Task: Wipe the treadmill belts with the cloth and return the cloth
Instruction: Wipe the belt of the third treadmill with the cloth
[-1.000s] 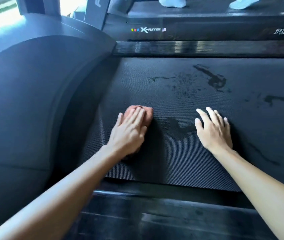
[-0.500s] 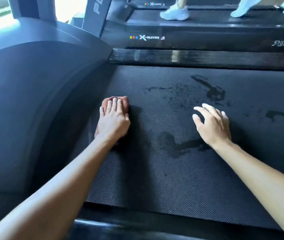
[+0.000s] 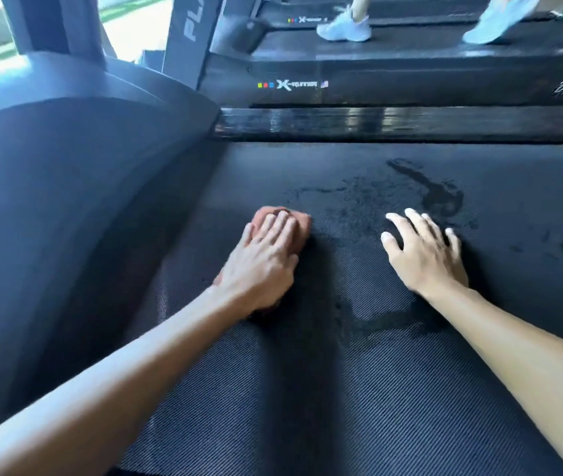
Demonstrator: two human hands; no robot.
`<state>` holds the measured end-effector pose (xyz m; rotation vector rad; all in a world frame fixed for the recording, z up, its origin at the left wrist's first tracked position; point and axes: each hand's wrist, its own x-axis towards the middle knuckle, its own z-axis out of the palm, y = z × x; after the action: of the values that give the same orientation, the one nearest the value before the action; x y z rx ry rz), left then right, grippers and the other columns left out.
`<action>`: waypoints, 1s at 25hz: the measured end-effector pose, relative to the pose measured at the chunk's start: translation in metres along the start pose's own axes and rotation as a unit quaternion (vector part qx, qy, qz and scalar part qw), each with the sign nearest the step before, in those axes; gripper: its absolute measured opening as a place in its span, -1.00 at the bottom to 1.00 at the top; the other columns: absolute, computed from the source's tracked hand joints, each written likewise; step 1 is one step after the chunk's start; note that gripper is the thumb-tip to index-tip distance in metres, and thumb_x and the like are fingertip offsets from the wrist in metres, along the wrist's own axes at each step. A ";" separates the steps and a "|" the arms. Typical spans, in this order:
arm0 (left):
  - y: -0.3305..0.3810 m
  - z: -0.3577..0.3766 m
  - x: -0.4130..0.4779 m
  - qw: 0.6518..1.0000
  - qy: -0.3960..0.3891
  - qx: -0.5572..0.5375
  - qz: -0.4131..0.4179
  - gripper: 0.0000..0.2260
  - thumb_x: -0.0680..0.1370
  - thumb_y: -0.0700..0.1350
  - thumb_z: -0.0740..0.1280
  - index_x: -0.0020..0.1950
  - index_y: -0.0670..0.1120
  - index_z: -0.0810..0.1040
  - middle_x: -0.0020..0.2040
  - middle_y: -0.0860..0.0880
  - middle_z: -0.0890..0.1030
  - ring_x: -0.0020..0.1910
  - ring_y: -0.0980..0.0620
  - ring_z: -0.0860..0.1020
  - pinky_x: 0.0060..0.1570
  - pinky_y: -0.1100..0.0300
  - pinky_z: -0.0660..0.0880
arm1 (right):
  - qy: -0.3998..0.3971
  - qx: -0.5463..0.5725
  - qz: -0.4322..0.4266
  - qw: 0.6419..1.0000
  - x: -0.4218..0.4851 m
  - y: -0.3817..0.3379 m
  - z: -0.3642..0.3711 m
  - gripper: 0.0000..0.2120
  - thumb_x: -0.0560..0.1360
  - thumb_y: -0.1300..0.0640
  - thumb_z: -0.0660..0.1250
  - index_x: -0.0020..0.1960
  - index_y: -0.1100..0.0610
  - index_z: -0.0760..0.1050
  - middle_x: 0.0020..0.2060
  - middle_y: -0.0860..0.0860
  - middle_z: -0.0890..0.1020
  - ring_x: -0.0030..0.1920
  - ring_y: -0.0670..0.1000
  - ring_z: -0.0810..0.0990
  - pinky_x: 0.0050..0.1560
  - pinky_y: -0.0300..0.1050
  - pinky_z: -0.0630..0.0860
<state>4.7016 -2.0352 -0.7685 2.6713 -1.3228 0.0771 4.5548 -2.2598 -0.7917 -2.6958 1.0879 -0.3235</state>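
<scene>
1. The treadmill belt (image 3: 341, 389) fills most of the view. It is dark and ribbed, and runs from the near edge to the glossy side rail (image 3: 410, 120) at the far side.
2. The curved motor cover (image 3: 67, 201) rises on the left, just beside the belt.
3. Wet streaks (image 3: 441, 197) and spatter lie on the belt ahead of the right hand, and another damp patch lies between the forearms. The wiping looks only part done.
4. The right hand (image 3: 424, 255) rests on the bare belt with its fingers spread and nearly straight. It holds nothing and seems to serve as a prop.
5. The left hand (image 3: 262, 259) lies flat on the cloth with its fingers straight and close together, pressing rather than gripping.
6. The cloth (image 3: 303, 225), a small orange-brown wad, sits on the belt under that palm, near the cover. Its edges show past the fingertips and by the wrist. It looks soft, light and limp, probably damp. It should slide well under a flat palm but would likely bunch if pushed by an edge. For carrying it back, pinching the bunched middle seems best.
</scene>
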 end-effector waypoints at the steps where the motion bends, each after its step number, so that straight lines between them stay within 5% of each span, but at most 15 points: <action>1: -0.002 0.002 -0.001 1.000 -0.009 0.001 0.029 -0.43 0.63 0.04 0.10 0.59 -0.02 -0.02 0.60 0.07 -0.07 0.56 0.11 -0.15 0.52 0.02 -0.14 | 0.001 -0.003 0.001 1.000 -0.001 0.001 0.001 -0.53 0.60 -0.19 0.01 0.49 -0.18 0.22 0.55 -0.08 0.16 0.54 -0.02 0.08 0.51 0.14 -0.08; 6: -0.064 -0.009 0.059 0.984 0.024 -0.003 -0.175 -0.46 0.59 0.01 0.10 0.56 -0.06 0.10 0.59 0.00 0.06 0.55 0.06 -0.03 0.50 -0.05 -0.05 | 0.029 -0.027 -0.009 0.999 -0.004 0.001 0.005 -0.52 0.61 -0.18 0.02 0.51 -0.15 0.21 0.55 -0.05 0.18 0.54 0.01 0.11 0.51 0.15 -0.06; 11: 0.006 0.011 0.040 0.999 0.009 -0.011 0.046 -0.46 0.60 0.05 0.12 0.57 0.04 0.07 0.59 0.06 0.04 0.56 0.08 -0.03 0.51 -0.01 -0.04 | 0.029 -0.030 -0.005 0.999 -0.005 0.002 0.005 -0.52 0.61 -0.19 0.02 0.52 -0.16 0.19 0.55 -0.06 0.16 0.55 -0.01 0.09 0.52 0.13 -0.06; 13: -0.052 0.004 0.065 0.998 0.030 -0.031 -0.043 -0.50 0.56 0.04 0.12 0.51 0.11 0.16 0.54 0.04 0.17 0.53 0.01 0.10 0.45 -0.12 0.12 | 0.026 -0.024 -0.008 0.999 -0.004 0.001 0.005 -0.52 0.61 -0.19 0.01 0.51 -0.17 0.19 0.55 -0.07 0.16 0.55 -0.01 0.08 0.52 0.12 -0.07; 16: -0.098 -0.003 0.101 0.980 0.029 0.000 -0.195 -0.50 0.53 0.01 0.09 0.48 -0.02 0.21 0.51 0.01 0.21 0.52 0.03 0.09 0.47 -0.12 0.07 | 0.039 -0.018 -0.008 0.999 -0.003 0.000 0.006 -0.54 0.60 -0.17 0.06 0.48 -0.15 0.25 0.53 -0.04 0.21 0.53 0.02 0.13 0.49 0.17 -0.03; 21: -0.007 0.013 0.100 1.000 -0.010 -0.005 0.029 -0.48 0.60 0.02 0.13 0.55 0.01 0.11 0.56 0.11 0.09 0.55 0.10 -0.02 0.51 -0.03 0.00 | 0.050 -0.025 -0.015 0.998 -0.001 0.002 0.006 -0.55 0.59 -0.16 0.10 0.46 -0.13 0.30 0.51 -0.02 0.26 0.51 0.05 0.18 0.47 0.20 0.03; 23: -0.054 0.006 0.111 0.999 0.011 -0.042 -0.027 -0.61 0.56 0.01 0.13 0.40 0.09 0.33 0.43 0.10 0.36 0.48 0.00 0.26 0.39 -0.07 0.30 | 0.047 -0.026 -0.015 0.998 -0.002 0.003 0.006 -0.55 0.59 -0.17 0.09 0.46 -0.13 0.30 0.52 -0.02 0.26 0.51 0.04 0.18 0.47 0.19 0.03; 25: -0.113 0.009 0.131 0.983 0.052 -0.044 -0.170 -0.66 0.44 0.08 0.01 0.13 0.02 0.38 0.12 -0.05 0.50 0.19 -0.16 0.50 0.11 -0.12 0.52 | 0.052 -0.026 -0.015 0.998 -0.001 0.003 0.007 -0.55 0.60 -0.17 0.06 0.45 -0.13 0.31 0.51 -0.02 0.27 0.51 0.05 0.19 0.46 0.20 0.04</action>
<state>4.8712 -2.0723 -0.7759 2.7316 -0.8060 0.1103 4.5544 -2.2601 -0.7995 -2.7713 1.1001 -0.4504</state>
